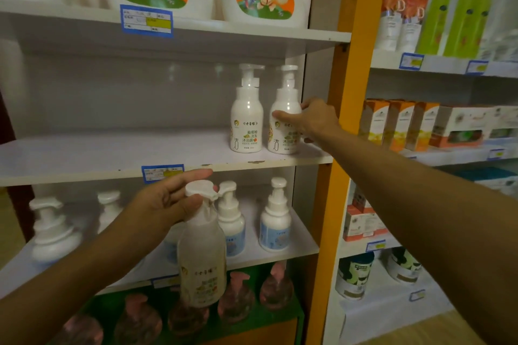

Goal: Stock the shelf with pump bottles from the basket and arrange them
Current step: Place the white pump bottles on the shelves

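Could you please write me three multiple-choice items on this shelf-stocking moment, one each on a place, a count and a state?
1. Where does the bottle under the right hand stand?
A. at the right end of the middle shelf
B. on the floor
C. on the top shelf

2. How many pump bottles stand on the middle shelf?
A. five
B. two
C. none

3. What is the left hand doing?
A. hanging empty
B. pressing a price tag
C. holding a pump bottle by its neck

Answers: 1 A, the right bottle sits beside the orange post. 2 B, only it and the left bottle stand there. 3 C, its fingers curl round the neck of the held bottle.
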`<state>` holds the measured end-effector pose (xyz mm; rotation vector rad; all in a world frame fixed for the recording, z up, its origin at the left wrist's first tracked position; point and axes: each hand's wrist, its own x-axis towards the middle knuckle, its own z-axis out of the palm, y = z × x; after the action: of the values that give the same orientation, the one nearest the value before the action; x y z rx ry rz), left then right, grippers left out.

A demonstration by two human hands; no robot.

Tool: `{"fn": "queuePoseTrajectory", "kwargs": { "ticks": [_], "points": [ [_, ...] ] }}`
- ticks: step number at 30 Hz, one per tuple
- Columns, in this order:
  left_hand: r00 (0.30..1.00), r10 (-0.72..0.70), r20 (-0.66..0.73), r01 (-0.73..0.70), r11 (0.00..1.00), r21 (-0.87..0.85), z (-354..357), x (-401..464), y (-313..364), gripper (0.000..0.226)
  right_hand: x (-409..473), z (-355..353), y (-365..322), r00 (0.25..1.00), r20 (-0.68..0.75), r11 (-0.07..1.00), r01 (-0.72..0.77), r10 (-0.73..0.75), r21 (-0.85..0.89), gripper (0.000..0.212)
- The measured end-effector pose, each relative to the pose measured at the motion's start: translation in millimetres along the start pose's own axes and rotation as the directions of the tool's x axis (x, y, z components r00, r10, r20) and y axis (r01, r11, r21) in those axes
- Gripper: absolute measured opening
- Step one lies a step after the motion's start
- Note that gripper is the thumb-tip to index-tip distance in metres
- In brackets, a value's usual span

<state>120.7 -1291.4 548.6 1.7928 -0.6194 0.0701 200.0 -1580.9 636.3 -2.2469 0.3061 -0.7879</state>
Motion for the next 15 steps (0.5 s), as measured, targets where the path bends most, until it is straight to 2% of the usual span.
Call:
{"fn": "queuePoseTrajectory", "kwargs": {
  "ticks": [5, 15],
  "points": [
    [1.000, -0.001, -0.007, 0.001, 1.000, 0.009, 1.0, -1.9, 2.1, 0.038, 2.1, 7.2, -0.5, 0.997, -0.072, 0.997, -0.035, 0.030, -0.065, 0.071],
    [0.999, -0.013, -0.038, 0.012, 0.999, -0.030, -6.8, -5.4, 4.0, 0.038, 1.8, 10.3, 4.6, 0.997, -0.075, 0.999, -0.036, 0.033, -0.037, 0.074]
  ]
}}
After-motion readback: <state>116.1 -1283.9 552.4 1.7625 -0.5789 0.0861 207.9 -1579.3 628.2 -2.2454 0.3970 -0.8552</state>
